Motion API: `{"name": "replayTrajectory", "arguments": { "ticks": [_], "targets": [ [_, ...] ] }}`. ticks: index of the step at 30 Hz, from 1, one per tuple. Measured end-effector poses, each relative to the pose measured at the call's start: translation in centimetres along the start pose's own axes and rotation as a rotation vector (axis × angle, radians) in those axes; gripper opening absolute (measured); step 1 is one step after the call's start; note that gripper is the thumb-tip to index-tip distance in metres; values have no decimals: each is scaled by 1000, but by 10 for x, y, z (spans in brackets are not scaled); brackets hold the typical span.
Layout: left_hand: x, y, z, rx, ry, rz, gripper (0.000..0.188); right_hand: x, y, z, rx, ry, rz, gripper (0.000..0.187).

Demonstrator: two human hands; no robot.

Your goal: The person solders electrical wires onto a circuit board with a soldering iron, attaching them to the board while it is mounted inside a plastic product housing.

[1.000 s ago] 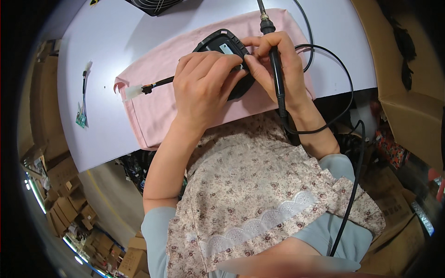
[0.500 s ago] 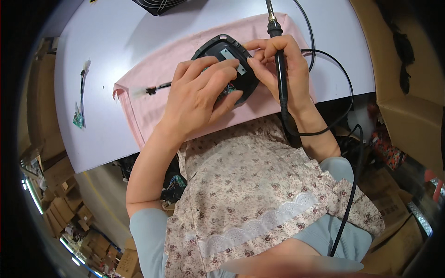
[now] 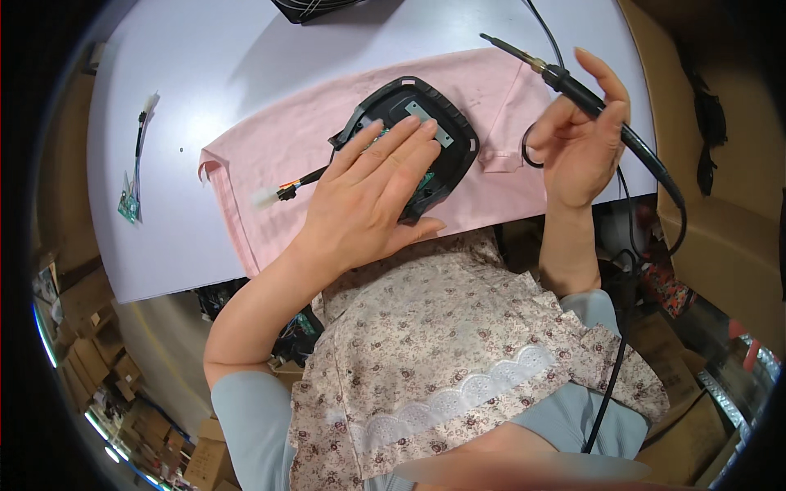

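My left hand (image 3: 360, 188) lies with its fingers stretched flat across a black plastic housing (image 3: 461, 155). A light metal strip (image 3: 443, 136) and part of a green circuit board (image 3: 426, 182) show past the fingers; the rest of the inside is hidden. From the housing's left side a wire lead runs out to a white connector (image 3: 265, 197). Well to the right, my right hand (image 3: 577, 159) is raised and closed on a soldering iron (image 3: 589, 100). The iron tilts, tip toward the upper left, apart from the housing.
Under the housing a pink cloth (image 3: 270, 155) covers part of the white table (image 3: 188, 237). A small circuit board (image 3: 128, 203) with wires lies at the left, and a dark wire-grilled object (image 3: 315, 6) stands at the back. The iron's black cord (image 3: 681, 221) loops down the right.
My right hand has left the housing's edge and moved right, with the soldering iron turned from upright to slanting. The housing has shifted slightly right and nearer, my left hand flattening on it.
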State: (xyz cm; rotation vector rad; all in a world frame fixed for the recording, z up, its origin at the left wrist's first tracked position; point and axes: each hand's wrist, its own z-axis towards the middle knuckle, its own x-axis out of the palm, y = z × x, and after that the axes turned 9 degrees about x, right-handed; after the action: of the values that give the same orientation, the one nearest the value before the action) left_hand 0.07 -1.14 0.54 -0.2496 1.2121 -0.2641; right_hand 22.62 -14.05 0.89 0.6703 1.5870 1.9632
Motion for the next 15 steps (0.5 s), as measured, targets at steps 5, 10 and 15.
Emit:
{"name": "replayTrajectory", "arguments": {
  "ticks": [5,10,15],
  "targets": [
    [6,3,1,49,-26,-20,76,-3,-2,8,-96,-354,-142,75],
    [-3,9,12,3,-10,23,66,-4,-10,14,-183,-269,135,58],
    [-10,3,26,-54,4,27,52,7,-7,0,-59,-243,118,16]
  ]
}}
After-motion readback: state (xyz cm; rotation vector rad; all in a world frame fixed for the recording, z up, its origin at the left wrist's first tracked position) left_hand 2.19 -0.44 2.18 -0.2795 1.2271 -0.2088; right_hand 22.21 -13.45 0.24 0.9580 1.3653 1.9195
